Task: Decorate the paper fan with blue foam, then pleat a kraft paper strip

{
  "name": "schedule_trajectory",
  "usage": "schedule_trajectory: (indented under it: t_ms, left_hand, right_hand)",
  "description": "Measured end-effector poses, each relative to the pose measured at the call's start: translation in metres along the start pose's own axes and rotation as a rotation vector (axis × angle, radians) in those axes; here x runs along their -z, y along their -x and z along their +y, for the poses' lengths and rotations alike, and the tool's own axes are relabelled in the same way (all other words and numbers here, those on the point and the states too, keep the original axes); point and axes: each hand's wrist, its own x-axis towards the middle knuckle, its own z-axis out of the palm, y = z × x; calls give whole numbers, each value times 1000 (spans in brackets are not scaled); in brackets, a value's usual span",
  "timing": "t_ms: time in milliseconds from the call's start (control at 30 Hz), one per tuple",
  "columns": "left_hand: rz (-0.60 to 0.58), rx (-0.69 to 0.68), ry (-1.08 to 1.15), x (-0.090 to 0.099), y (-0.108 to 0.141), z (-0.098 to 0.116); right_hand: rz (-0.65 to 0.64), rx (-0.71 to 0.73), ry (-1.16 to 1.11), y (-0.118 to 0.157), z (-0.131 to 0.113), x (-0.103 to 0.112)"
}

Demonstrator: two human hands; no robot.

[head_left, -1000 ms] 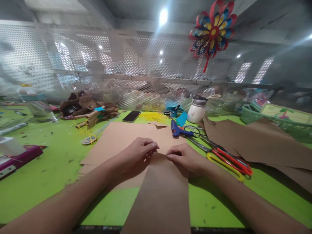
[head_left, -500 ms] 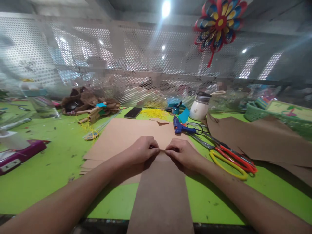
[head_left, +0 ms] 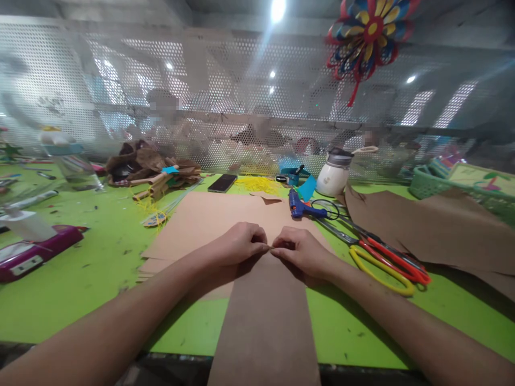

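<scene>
A long strip of brown paper (head_left: 265, 316) runs from the middle of the table toward me and past the front edge. My left hand (head_left: 243, 244) pinches its far edge between thumb and fingers. Close beside it, my right hand (head_left: 300, 249) pinches the same edge, the two thumb tips almost touching. The edge looks slightly rolled or folded there, though the fingers mostly hide it. Beneath both hands lies a stack of lighter brown paper sheets (head_left: 193, 220).
Right of my hands lie scissors with red and yellow handles (head_left: 382, 268) and a blue glue gun (head_left: 303, 206). Brown paper (head_left: 426, 225), a green basket (head_left: 426, 185) and a white jar (head_left: 333, 177) stand beyond. A phone (head_left: 222, 183) and a purple power strip (head_left: 44, 254) are left.
My hands have drawn slightly closer together along the paper's edge, both still pinching. The whole view has shifted a little.
</scene>
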Motion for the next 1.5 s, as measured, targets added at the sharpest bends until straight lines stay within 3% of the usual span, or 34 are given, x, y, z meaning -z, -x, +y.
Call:
schedule_trajectory:
  t_ms: [800, 1500]
  left_hand:
    - [18, -202, -308, -1, -1, -5]
    - [54, -272, -308, 0, 5, -12]
  right_hand:
    - [2, 17, 89, 6, 6, 3]
    - [-7, 155, 110, 8, 13, 8]
